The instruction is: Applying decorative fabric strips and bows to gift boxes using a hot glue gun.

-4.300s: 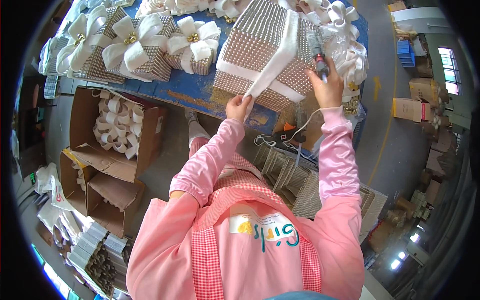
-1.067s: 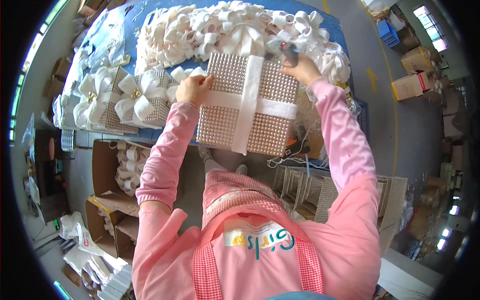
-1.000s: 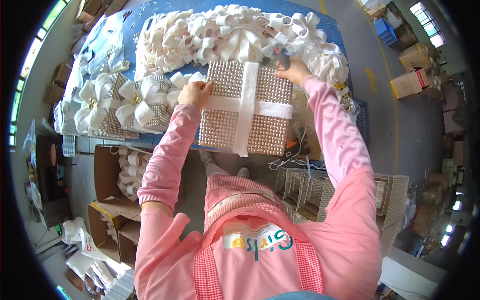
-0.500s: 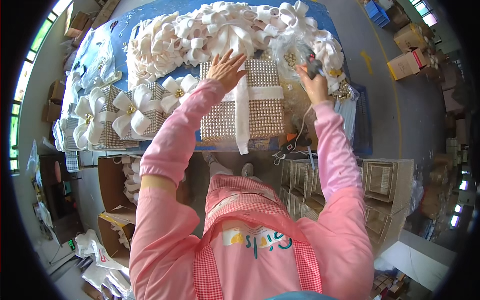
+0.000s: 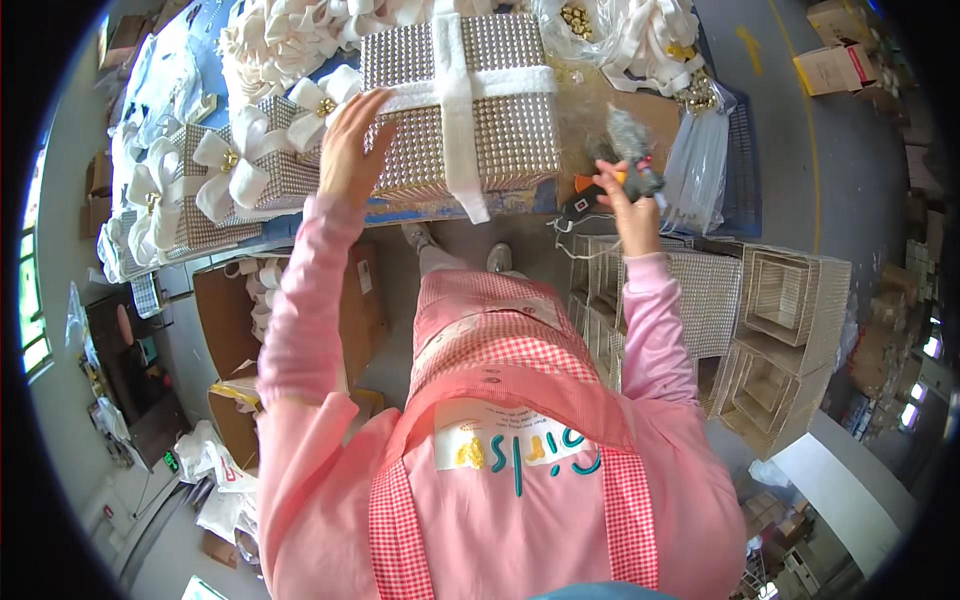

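Note:
A large box [image 5: 470, 140] covered in pearl-like beads stands at the table's front, with white ribbon [image 5: 455, 110] crossing over it and one ribbon end hanging below its front edge. My left hand [image 5: 352, 150] is at the box's left side, fingers stretched, holding nothing. To the right of the box, my right hand [image 5: 632, 212] grips a dark glue gun [image 5: 645, 178] with a small red light; motion blurs its outline. Beside that hand lies a black and orange tool [image 5: 580, 203] at the table edge. Smaller beaded boxes [image 5: 208, 215] with white bows [image 5: 232, 160] line the left.
White ribbon loops [image 5: 275, 50] are heaped along the back. Gold beads [image 5: 577, 20] sit in clear plastic. Long translucent sticks [image 5: 698, 175] lie at the right edge. Below are nested beaded boxes [image 5: 775, 300] and a cardboard carton [image 5: 225, 325] holding white ribbon pieces.
My left hand has gone from the ribbon on top of the box to its left side. My right hand has brought the glue gun nearer, toward the table's front edge. The view has shifted.

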Tool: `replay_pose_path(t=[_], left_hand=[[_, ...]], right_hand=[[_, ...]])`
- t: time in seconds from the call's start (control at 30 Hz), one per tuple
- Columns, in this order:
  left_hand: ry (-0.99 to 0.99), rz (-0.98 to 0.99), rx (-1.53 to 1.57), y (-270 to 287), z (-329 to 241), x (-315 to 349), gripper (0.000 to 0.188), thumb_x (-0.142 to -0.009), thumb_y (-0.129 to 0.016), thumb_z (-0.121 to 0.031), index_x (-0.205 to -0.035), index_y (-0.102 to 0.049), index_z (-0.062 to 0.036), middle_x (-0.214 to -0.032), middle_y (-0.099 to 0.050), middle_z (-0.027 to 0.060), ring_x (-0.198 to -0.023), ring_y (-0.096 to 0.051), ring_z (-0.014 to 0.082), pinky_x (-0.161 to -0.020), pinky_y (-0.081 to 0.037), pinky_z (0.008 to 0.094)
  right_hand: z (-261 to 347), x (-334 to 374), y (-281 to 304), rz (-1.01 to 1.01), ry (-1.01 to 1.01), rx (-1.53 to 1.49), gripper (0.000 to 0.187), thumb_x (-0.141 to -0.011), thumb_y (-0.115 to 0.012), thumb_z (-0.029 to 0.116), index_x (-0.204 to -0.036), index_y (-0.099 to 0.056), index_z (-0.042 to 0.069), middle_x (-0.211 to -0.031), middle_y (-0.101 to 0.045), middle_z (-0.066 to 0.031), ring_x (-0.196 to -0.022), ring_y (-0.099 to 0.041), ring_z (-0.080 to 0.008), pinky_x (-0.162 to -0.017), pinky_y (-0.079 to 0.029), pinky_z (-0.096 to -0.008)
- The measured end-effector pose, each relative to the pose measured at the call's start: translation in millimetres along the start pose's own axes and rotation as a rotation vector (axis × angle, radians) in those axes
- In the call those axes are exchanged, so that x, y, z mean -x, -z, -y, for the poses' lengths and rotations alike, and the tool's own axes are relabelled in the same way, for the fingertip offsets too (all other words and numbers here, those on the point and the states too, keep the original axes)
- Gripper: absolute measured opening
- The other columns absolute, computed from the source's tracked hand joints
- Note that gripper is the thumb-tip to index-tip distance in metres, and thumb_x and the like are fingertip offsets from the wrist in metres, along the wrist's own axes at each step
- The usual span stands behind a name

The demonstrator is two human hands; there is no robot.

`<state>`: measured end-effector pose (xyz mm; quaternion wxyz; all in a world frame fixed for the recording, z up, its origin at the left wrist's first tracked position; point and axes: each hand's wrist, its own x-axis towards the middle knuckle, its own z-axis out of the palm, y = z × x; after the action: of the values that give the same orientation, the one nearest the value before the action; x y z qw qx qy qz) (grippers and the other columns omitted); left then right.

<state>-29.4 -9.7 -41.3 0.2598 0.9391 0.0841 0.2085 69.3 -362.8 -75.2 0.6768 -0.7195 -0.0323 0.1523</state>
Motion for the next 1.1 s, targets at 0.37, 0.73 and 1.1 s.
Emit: replay_pose_path(t=[0.37,0.73,1.1], left_hand=[[0.860,-0.178,0.893,-34,12,76,0.043,-0.092,-0.049,-0.033,-0.125,-0.049,-0.0053,-0.093,-0.058,-0.0030,-0.078,-0.048,0.0038,-0.065,-0.039,0.0192],[0.696,-0.306,0.932,-163,12,131,0.037,-0.080,-0.065,-0.021,-0.110,-0.058,-0.0009,-0.092,-0.063,0.0049,-0.084,-0.058,0.0126,-0.076,-0.044,0.0248],[0.793,0.406,1.285,-52,-76,153,0.032,-0.086,-0.058,-0.007,-0.113,-0.047,0.0044,-0.098,-0.061,0.0105,-0.092,-0.060,0.0170,-0.084,-0.047,0.0306]], right_hand=[[-2,-25,-71,-0.023,0.140,0.139,0.022,-0.078,-0.069,0.016,-0.093,-0.058,0.004,-0.079,-0.062,-0.0018,-0.066,-0.057,-0.0081,-0.055,-0.048,-0.0242],[15,-21,-12,0.059,-0.080,0.010,0.030,-0.087,-0.057,0.015,-0.112,-0.041,0.007,-0.111,-0.059,-0.0104,-0.075,-0.063,-0.0157,-0.056,-0.051,-0.0244],[36,20,15,0.108,-0.145,0.160,0.034,-0.088,-0.057,0.029,-0.111,-0.052,0.004,-0.091,-0.063,-0.0074,-0.064,-0.062,-0.0118,-0.047,-0.047,-0.0200]])
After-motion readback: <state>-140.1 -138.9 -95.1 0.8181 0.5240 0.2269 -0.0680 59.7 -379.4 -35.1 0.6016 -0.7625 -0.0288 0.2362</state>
